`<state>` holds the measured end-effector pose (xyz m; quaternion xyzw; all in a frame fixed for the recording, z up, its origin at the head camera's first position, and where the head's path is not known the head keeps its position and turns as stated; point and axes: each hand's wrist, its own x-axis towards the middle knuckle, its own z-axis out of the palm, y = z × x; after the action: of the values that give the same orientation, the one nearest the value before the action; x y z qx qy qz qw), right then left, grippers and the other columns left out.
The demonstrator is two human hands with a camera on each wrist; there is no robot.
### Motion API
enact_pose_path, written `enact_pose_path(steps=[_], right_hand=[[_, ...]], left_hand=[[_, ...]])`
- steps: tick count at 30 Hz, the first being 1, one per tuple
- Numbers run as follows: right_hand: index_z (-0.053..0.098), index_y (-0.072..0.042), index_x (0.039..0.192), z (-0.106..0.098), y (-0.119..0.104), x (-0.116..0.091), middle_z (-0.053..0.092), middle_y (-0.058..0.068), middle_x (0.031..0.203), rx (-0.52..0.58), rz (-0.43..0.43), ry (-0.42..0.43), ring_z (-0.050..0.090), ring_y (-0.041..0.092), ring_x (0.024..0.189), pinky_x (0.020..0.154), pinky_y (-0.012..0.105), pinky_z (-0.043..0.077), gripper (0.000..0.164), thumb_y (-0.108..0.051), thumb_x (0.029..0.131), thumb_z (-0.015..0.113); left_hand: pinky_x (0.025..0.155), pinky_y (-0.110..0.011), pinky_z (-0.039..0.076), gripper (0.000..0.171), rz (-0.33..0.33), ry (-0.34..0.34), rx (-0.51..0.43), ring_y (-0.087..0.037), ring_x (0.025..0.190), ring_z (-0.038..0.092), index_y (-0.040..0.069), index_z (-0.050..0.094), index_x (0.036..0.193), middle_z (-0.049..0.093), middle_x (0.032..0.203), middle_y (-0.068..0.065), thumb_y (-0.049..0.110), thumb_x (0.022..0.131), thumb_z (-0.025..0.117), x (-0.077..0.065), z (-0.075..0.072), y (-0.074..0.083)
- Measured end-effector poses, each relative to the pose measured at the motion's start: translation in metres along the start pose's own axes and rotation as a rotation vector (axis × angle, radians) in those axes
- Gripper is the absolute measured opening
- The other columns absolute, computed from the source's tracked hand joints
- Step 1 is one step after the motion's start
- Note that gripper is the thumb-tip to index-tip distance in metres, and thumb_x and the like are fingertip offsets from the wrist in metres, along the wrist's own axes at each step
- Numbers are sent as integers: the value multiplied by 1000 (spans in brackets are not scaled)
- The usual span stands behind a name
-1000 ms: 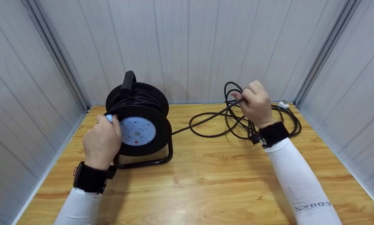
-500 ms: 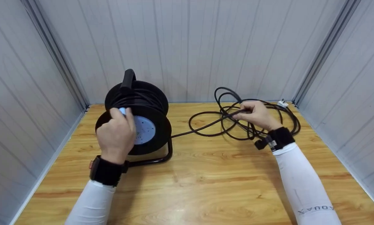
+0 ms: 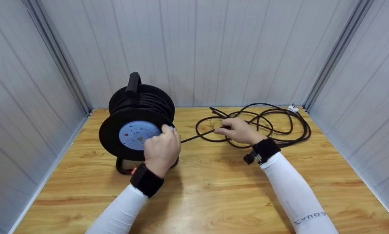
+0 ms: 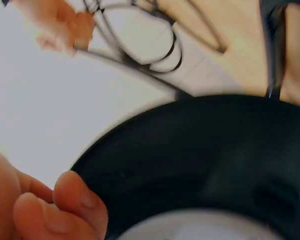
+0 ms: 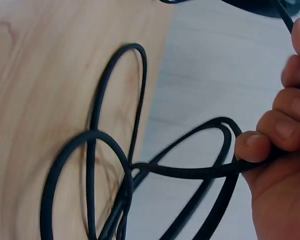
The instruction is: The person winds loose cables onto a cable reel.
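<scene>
A black cable reel (image 3: pixel 108 138) stands on its tubular frame at the left in the head view. Its front disc carries a pale blue socket panel (image 3: pixel 131 135). My left hand (image 3: pixel 162 148) grips the small blue crank knob (image 3: pixel 172 128) at the disc's right side, covering most of it. From the reel a black cable (image 3: pixel 196 136) runs right to my right hand (image 3: pixel 238 130), which holds it between thumb and fingers. In the right wrist view, curled fingers (image 5: pixel 282 127) wrap the cable, and loops hang beyond them.
Loose cable loops (image 3: pixel 272 112) spread over the wooden table (image 3: pixel 214 195) at the right, ending in a white plug (image 3: pixel 293 108) near the back corner. Pale panel walls (image 3: pixel 194 48) enclose the table at the back and both sides. A carrying handle (image 3: pixel 133 84) tops the reel.
My left hand has carried the knob over the top to the disc's right side, and the socket panel has turned. My right hand has come down and left, still holding the cable.
</scene>
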<state>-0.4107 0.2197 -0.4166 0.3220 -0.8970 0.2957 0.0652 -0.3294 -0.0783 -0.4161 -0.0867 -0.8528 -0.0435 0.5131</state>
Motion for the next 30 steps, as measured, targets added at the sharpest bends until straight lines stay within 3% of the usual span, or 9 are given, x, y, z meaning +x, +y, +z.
enact_pose_path(steps=[7, 11, 14, 17, 19, 23, 25, 27, 30], right_hand=[[45, -22, 70, 20, -9, 16, 39, -9, 62, -247, -123, -67, 38, 7, 52, 54, 26, 34, 39, -49, 93, 61], [52, -20, 70, 17, -14, 30, 47, -9, 62, -443, -119, -119, 44, 8, 53, 54, 28, 40, 31, -36, 95, 62], [54, -18, 72, 9, -19, 41, 50, -7, 64, -563, -176, -36, 47, 11, 54, 57, 32, 43, 28, -30, 96, 61], [55, -14, 74, -4, -25, 47, 51, -3, 65, -635, -270, 130, 49, 16, 56, 58, 35, 44, 29, -31, 98, 59], [54, -13, 73, -14, -27, 48, 49, -2, 63, -619, -253, 140, 47, 17, 56, 58, 35, 42, 30, -30, 98, 59], [55, -17, 69, -24, -26, 42, 47, -4, 59, -530, -77, -41, 43, 13, 50, 52, 31, 37, 33, -35, 96, 61], [53, -18, 68, -25, -25, 41, 45, -5, 59, -562, -90, -61, 42, 12, 50, 52, 30, 36, 33, -34, 97, 60], [52, -16, 68, -27, -23, 43, 46, -4, 60, -653, -198, 53, 42, 14, 53, 53, 32, 38, 35, -33, 98, 57], [50, -13, 66, -34, -20, 46, 46, -1, 61, -752, -344, 336, 43, 17, 54, 54, 35, 40, 36, -27, 98, 56]], left_hand=[[30, -39, 31, 33, 133, -167, 55, -21, 36, 48, -9, 63, 88, 46, 48, -3, 20, 94, 48, -20, 4, 2], [30, -41, 32, 31, 133, -324, 61, -23, 38, 50, -6, 61, 85, 46, 50, -3, 21, 92, 49, -27, 5, 1], [30, -41, 32, 30, 132, -362, 70, -24, 38, 50, -6, 61, 84, 46, 49, -4, 22, 90, 51, -34, 7, 0], [29, -41, 31, 31, 144, -347, 72, -24, 37, 50, -7, 62, 84, 46, 47, -5, 22, 89, 53, -39, 10, -3], [30, -41, 32, 31, 148, -362, 82, -24, 38, 50, -9, 63, 87, 47, 47, -6, 20, 89, 52, -41, 11, -4], [30, -39, 32, 22, 170, -404, 124, -22, 38, 49, -4, 60, 80, 40, 47, -2, 15, 85, 50, -45, 13, -9], [30, -38, 31, 17, 178, -410, 141, -20, 38, 47, 3, 56, 73, 37, 47, 0, 14, 85, 50, -47, 14, -10], [30, -38, 30, 18, 184, -412, 136, -20, 38, 46, 5, 53, 71, 35, 48, 1, 15, 85, 50, -48, 14, -11], [30, -37, 29, 20, 188, -400, 125, -19, 38, 46, 7, 51, 70, 35, 48, 1, 17, 87, 50, -50, 14, -11]])
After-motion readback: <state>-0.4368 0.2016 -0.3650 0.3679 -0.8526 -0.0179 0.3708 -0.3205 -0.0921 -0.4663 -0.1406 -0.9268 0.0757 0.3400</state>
